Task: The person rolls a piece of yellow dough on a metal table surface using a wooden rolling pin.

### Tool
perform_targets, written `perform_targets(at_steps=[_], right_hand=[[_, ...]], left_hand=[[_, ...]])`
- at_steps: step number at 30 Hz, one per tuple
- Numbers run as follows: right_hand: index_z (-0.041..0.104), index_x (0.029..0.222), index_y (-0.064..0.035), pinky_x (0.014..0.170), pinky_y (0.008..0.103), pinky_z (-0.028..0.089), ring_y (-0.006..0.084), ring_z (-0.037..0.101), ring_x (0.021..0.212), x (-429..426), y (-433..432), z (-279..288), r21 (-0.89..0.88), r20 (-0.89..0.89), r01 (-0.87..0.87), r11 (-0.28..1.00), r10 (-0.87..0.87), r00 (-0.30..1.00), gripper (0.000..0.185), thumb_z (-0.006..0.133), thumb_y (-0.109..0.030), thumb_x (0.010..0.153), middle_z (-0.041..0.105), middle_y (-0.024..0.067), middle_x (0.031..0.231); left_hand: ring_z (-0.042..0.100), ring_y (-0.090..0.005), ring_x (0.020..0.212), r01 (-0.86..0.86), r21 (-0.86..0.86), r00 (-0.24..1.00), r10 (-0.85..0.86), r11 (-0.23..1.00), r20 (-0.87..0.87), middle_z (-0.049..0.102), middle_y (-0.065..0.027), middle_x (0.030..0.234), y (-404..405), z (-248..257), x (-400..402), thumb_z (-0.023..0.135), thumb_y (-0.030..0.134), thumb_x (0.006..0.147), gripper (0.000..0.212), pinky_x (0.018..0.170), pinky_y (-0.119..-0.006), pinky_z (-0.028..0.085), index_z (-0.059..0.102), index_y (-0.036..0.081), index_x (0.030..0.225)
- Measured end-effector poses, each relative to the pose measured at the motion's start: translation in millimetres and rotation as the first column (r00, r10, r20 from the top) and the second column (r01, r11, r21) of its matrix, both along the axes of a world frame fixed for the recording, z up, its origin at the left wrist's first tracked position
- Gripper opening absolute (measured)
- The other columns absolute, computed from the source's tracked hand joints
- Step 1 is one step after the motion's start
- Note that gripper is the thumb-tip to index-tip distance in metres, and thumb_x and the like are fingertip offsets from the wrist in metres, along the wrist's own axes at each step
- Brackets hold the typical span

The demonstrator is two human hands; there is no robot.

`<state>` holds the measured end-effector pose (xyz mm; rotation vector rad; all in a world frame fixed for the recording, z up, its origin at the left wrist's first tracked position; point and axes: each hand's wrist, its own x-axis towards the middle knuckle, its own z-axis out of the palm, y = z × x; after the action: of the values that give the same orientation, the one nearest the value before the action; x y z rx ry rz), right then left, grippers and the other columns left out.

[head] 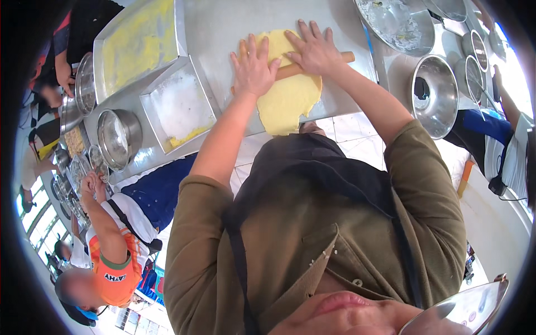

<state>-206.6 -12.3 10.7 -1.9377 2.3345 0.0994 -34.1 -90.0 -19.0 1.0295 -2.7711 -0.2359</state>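
A sheet of yellow dough (289, 102) lies on the metal table (217, 37), its near end hanging over the front edge. Across it rests a wooden rolling pin (289, 71), slightly slanted. My left hand (255, 69) presses flat over the left part of the pin, fingers apart and pointing away from me. My right hand (316, 50) lies over the pin's right part, its fingers spread onto the dough and the table beyond. Neither hand's fingers are curled round the pin. The pin's right end sticks out past my right wrist.
Left of the dough are a rectangular pan with white powder (178, 102), a larger yellow-smeared tray (138, 46) and a steel bowl (119, 138). At the right stand a wide floury bowl (398, 25) and a deep steel bowl (435, 96). Other people work on both sides.
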Motion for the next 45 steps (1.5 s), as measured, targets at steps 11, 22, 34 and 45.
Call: perform_targets(at_steps=[11,22,34,45], right_hand=[[0.045,0.131,-0.0185,0.1,0.0625,0.022,0.0335,0.034,0.128,-6.1,21.3,-12.2,-0.286,-0.036,-0.134,0.949,0.129,0.991,0.051,0.049,-0.044,0.088,0.037,0.0139,0.139],[0.04,0.136,-0.0223,0.099,0.066,0.019,0.0382,0.027,0.132,25.3,48.1,-7.4,-0.286,0.043,0.08,0.955,-0.071,0.997,0.057,0.049,-0.049,0.086,0.03,0.0136,0.144],[0.035,0.139,-0.0203,0.1,0.0619,0.024,0.0388,0.029,0.131,-11.1,-53.2,-13.6,-0.123,-0.026,-0.011,0.992,0.007,1.0,0.054,0.043,-0.045,0.091,0.03,0.0154,0.144],[0.043,0.131,-0.0136,0.1,0.0602,0.027,0.0372,0.035,0.127,-30.9,-59.4,-7.1,-0.202,0.1,-0.123,0.972,0.145,0.984,0.051,0.045,-0.042,0.089,0.037,0.0175,0.138]], left_hand=[[0.026,-0.0426,0.131,-0.002,-0.102,0.989,-0.013,0.995,-0.15,0.026,-0.0242,0.143,14.2,15.6,14.1,0.046,0.04,0.09,0.059,0.1,-0.064,0.022,0.036,0.003,0.135],[0.029,-0.0368,0.132,0.079,-0.064,0.994,-0.083,0.995,-0.066,0.029,-0.0229,0.143,54.3,9.8,12.0,0.044,0.046,0.089,0.065,0.103,-0.059,0.021,0.035,0.002,0.137],[0.026,-0.0383,0.133,-0.008,-0.011,0.999,0.007,1.0,-0.041,0.026,-0.023,0.143,-39.7,1.9,-27.2,0.039,0.048,0.092,0.061,0.102,-0.063,0.021,0.035,0.009,0.138],[0.029,-0.0382,0.131,0.007,-0.021,0.991,-0.01,1.0,-0.133,0.029,-0.0247,0.141,-55.6,12.6,-14.6,0.044,0.044,0.091,0.058,0.1,-0.063,0.022,0.04,0.004,0.132]])
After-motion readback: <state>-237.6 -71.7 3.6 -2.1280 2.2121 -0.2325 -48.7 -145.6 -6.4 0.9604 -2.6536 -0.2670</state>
